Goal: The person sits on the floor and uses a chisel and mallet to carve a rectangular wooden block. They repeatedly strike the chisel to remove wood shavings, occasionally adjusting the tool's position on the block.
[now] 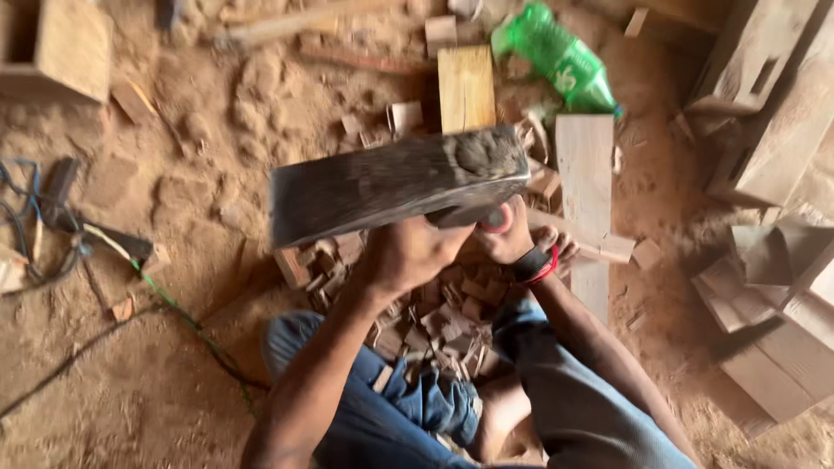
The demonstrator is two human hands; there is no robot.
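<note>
Wood block (395, 184) gripped from below: left hand (408, 252) fingers clamped; right hand (508, 234) fingers curled.

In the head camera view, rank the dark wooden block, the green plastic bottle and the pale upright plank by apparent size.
1. Dark wooden block, though it is held nearest the camera.
2. Pale upright plank.
3. Green plastic bottle.

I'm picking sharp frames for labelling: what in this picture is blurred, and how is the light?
Head view: the grey wooden block is motion-blurred, as are the left hand and right hand; sawdust floor and green bottle sharper; light soft, no glare.
</note>
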